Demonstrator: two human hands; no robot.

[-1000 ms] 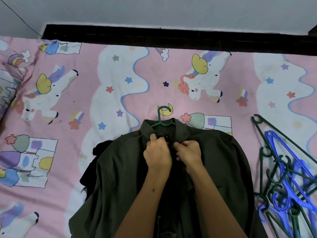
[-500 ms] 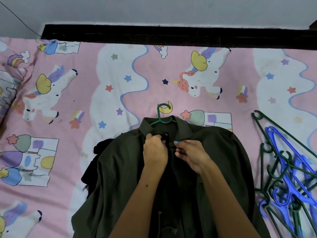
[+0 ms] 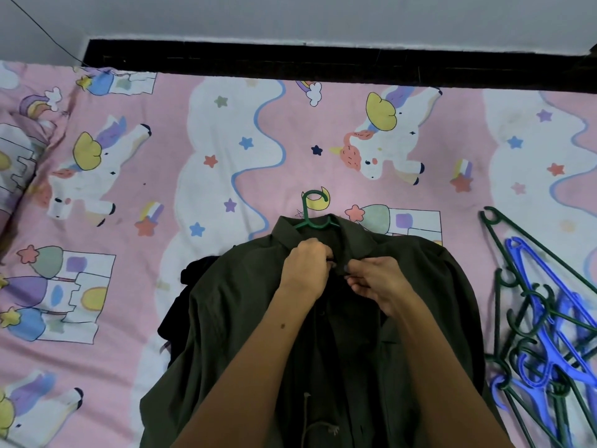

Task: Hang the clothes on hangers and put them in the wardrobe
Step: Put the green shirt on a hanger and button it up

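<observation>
A dark olive shirt (image 3: 232, 318) lies spread on the bed, collar pointing away from me. A green hanger (image 3: 312, 212) sits inside it, its hook sticking out past the collar. My left hand (image 3: 305, 270) pinches the left front edge just below the collar. My right hand (image 3: 376, 281) pinches the right front edge beside it, at the top button. Fingertips of both hands nearly touch. A black garment (image 3: 181, 308) pokes out from under the shirt's left side.
A tangled pile of green and blue hangers (image 3: 546, 334) lies on the bed at the right. The pink unicorn bedsheet (image 3: 161, 163) covers the bed. A dark bed frame edge (image 3: 290, 59) runs along the far side against a grey wall.
My right hand has shifted slightly right and back toward me while still working at the top button. The left hand stays in place on the collar front. The shirt has not moved.
</observation>
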